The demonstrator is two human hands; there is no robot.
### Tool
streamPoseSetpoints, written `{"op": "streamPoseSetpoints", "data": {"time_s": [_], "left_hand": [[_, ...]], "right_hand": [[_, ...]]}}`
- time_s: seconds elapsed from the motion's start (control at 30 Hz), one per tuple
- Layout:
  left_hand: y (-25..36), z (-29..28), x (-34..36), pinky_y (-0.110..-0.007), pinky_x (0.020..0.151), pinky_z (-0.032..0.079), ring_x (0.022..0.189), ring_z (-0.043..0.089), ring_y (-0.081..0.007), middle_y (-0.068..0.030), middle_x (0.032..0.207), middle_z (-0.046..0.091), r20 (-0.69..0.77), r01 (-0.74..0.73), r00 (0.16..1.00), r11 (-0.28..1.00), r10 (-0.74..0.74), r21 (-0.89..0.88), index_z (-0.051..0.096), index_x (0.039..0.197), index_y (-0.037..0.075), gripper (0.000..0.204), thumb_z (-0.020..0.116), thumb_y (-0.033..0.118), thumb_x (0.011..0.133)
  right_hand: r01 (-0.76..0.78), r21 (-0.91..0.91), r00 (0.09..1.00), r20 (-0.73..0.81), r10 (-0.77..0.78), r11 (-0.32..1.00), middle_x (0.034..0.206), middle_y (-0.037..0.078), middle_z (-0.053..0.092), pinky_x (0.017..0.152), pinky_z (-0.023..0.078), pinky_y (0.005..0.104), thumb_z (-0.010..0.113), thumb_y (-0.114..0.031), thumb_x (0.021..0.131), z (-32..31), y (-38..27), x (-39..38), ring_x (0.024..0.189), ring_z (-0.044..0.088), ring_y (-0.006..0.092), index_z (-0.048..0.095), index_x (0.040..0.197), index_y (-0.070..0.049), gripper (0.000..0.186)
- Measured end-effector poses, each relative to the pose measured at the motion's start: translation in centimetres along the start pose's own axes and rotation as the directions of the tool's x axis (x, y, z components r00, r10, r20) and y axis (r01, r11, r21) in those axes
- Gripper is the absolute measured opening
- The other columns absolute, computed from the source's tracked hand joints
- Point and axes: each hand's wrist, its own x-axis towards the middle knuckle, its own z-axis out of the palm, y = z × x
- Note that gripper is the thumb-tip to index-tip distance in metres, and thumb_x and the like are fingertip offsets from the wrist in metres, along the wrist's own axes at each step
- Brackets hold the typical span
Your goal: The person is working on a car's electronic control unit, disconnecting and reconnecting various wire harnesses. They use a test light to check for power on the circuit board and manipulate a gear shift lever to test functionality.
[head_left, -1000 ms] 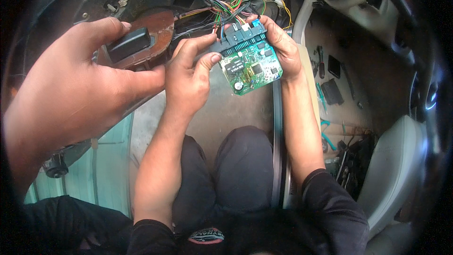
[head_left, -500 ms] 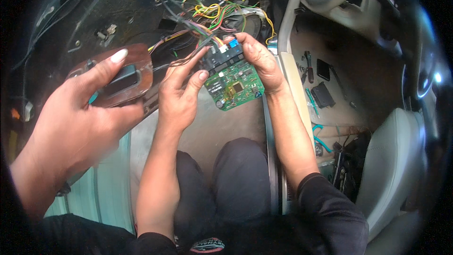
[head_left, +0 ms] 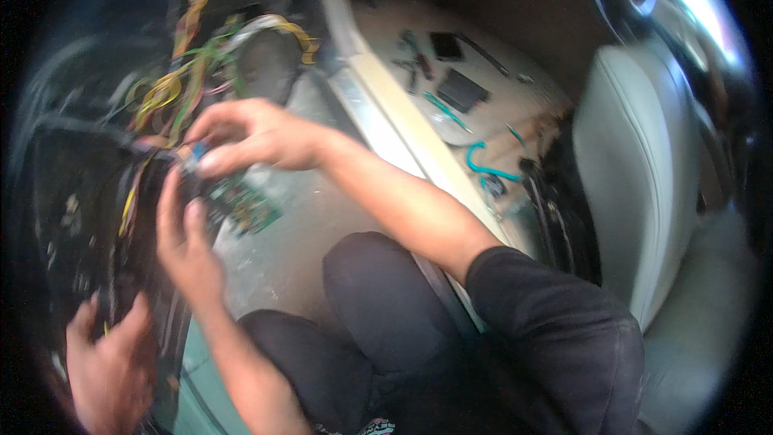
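Observation:
A green circuit board (head_left: pixel 248 205) with a dark connector block along one edge hangs in front of my knees, smeared by motion. My left hand (head_left: pixel 192 254) grips that connector edge between thumb and fingers. My right hand (head_left: pixel 262 138) closes from above on a blue plug (head_left: pixel 199 150) at the same edge. Bundled coloured wires (head_left: pixel 165 145) run from the plugs up toward the vehicle panel. At the lower left another person's hand (head_left: pixel 113 366), blurred, has its fingers apart beside a dark cable.
To the right, beyond the pale door sill (head_left: pixel 378 109), the footwell floor holds a black box (head_left: pixel 460 90), a dark flat device (head_left: pixel 446 46), a teal screwdriver (head_left: pixel 448 112) and teal-handled pliers (head_left: pixel 487 163). A grey seat (head_left: pixel 636 169) stands farther right.
The view has swung right, so the board and my hands sit farther left. My right hand has shifted onto the blue plug. The other person's hand no longer shows beside the brown-rimmed part.

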Motion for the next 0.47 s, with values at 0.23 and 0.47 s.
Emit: {"op": "streamPoseSetpoints", "data": {"time_s": [0.23, 0.47], "left_hand": [[0.5, -0.2, -1.0, -0.036, 0.114, 0.038, 0.138, 0.047, -0.0243, -0.0158, 0.153, 0.047, 0.053, 0.026, 0.998, 0.988, -0.034, 0.150, 0.042, 0.151, -0.002, 0.054, 0.059, 0.019, 0.104], [5.9, -4.8, -3.6, -0.038, 0.107, 0.044, 0.122, 0.061, -0.0266, -0.0253, 0.132, 0.063, 0.394, 0.137, 0.757, 0.716, -0.522, 0.685, 0.049, 0.145, -0.004, 0.051, 0.062, 0.009, 0.097]], "right_hand": [[0.115, -0.427, 0.987, -0.052, -0.151, 0.897, 0.104, 0.018, 0.074, 0.088, 0.055, 0.0356, 0.088, -0.033, 0.072, 1.8, -1.7, -1.4, 0.099, 0.071, 0.0274, 0.069, 0.110, 0.001, 0.054], [0.179, -0.595, 0.974, -0.005, -0.226, 0.783, 0.100, 0.014, 0.074, 0.086, 0.055, 0.0395, 0.084, -0.037, 0.071, 2.7, 0.7, -0.5, 0.098, 0.072, 0.0287, 0.073, 0.106, -0.004, 0.049]]}}
